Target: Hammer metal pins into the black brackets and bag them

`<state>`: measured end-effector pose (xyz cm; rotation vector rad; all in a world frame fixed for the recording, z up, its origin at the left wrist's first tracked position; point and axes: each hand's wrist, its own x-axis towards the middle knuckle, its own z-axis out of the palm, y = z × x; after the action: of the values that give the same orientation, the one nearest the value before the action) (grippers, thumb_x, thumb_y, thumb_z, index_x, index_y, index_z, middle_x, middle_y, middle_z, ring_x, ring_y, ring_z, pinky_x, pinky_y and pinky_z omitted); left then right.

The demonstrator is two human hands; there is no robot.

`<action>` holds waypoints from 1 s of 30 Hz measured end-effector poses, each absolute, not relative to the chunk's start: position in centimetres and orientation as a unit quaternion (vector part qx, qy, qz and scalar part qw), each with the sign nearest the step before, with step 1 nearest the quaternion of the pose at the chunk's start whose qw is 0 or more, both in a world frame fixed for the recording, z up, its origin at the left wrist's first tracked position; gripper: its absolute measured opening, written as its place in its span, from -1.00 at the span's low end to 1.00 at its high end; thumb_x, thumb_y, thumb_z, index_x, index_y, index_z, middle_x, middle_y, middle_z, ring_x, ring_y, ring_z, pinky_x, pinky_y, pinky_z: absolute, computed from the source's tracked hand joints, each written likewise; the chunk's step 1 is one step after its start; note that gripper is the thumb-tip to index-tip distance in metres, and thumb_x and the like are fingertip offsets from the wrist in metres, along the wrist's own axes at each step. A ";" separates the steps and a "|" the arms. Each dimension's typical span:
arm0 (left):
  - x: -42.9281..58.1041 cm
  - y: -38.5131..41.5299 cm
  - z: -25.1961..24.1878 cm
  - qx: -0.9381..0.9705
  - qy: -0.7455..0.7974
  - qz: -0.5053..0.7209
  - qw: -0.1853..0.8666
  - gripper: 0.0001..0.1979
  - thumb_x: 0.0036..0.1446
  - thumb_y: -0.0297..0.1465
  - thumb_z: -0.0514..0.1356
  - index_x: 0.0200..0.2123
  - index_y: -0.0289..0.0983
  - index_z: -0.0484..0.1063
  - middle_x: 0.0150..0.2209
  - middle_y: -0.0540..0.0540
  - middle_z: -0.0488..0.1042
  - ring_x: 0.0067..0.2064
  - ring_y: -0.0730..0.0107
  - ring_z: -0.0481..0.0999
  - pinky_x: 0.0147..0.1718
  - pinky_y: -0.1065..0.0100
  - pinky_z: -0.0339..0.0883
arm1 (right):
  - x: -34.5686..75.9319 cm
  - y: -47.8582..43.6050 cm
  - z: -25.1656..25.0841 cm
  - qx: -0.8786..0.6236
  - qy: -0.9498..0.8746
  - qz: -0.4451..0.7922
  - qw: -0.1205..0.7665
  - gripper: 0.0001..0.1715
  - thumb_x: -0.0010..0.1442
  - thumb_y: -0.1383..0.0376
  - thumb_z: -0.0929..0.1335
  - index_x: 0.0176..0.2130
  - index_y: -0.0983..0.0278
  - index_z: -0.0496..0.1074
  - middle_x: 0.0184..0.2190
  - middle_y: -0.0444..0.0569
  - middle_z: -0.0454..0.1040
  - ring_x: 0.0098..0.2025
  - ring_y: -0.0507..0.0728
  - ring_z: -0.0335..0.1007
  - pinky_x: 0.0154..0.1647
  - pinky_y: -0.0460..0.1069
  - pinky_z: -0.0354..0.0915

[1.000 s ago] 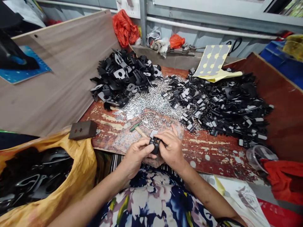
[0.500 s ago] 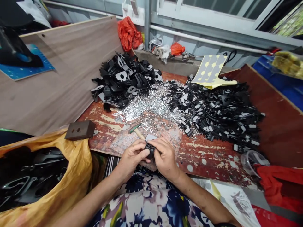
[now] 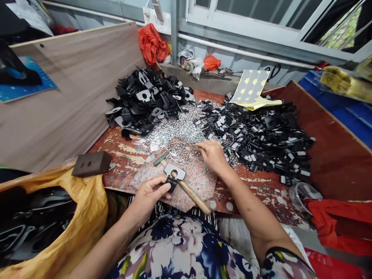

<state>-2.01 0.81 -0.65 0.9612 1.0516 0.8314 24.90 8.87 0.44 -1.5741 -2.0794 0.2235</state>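
My left hand (image 3: 152, 193) pinches a black plastic clip (image 3: 172, 183) between thumb and fingers. Its grey plate, with a round hole, faces up over the stone slab (image 3: 200, 178). Beneath the clip, a hammer (image 3: 195, 197) lies across the slab, its wooden handle toward me and its green head on the far side. My right hand (image 3: 213, 155) is at the near right edge of a heap of small metal pins (image 3: 174, 130). Its thumb and forefinger are pressed together; whatever is between them is too small to make out.
Black plastic parts with grey plates (image 3: 151, 97) are heaped at the back left, smaller black clips (image 3: 261, 135) at the right. A brown block (image 3: 91, 163) sits at the left edge, above a yellow bag (image 3: 95, 201) of black parts. A sticker sheet (image 3: 250, 87) rests on the right heap.
My right hand has let go of the clip and moved forward and right to the metal pins. My left hand keeps the clip, slightly further left. The hammer's handle is now uncovered.
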 end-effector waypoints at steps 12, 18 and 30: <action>-2.4 1.6 -0.8 0.593 0.493 0.370 0.519 -0.80 0.12 -0.24 0.33 -0.43 -0.24 0.48 -0.37 -0.04 0.42 -0.31 0.29 0.43 -0.31 0.27 0.36 | 25.3 9.8 0.9 -0.544 -0.714 0.321 0.304 -0.72 0.29 0.38 0.34 -0.01 0.18 0.49 -0.27 -0.10 0.57 -0.26 0.08 0.46 -0.14 0.05 0.34; -1.1 2.0 1.1 0.853 0.343 0.279 0.278 -0.80 0.22 -0.33 0.31 -0.44 -0.24 0.48 -0.43 -0.04 0.49 -0.37 0.31 0.39 -0.28 0.22 0.20 | 22.5 4.2 3.2 -0.336 -0.628 0.679 0.175 -0.78 0.30 0.32 0.36 -0.04 0.23 0.33 -0.31 -0.17 0.41 -0.30 -0.01 0.34 -0.24 -0.05 0.30; -2.9 0.3 0.7 0.700 0.468 0.342 0.417 -0.69 0.21 -0.29 0.25 -0.56 -0.23 0.36 -0.50 -0.01 0.34 -0.40 0.33 0.33 -0.37 0.29 0.22 | 20.3 4.0 1.4 -0.544 -0.814 0.160 0.121 -0.71 0.28 0.55 0.21 -0.19 0.28 0.44 -0.31 -0.02 0.51 -0.26 0.10 0.37 -0.21 0.01 0.24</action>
<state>-2.87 0.26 0.66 1.7569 1.1755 0.8586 20.26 4.05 1.43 -1.5892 -2.3779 0.4677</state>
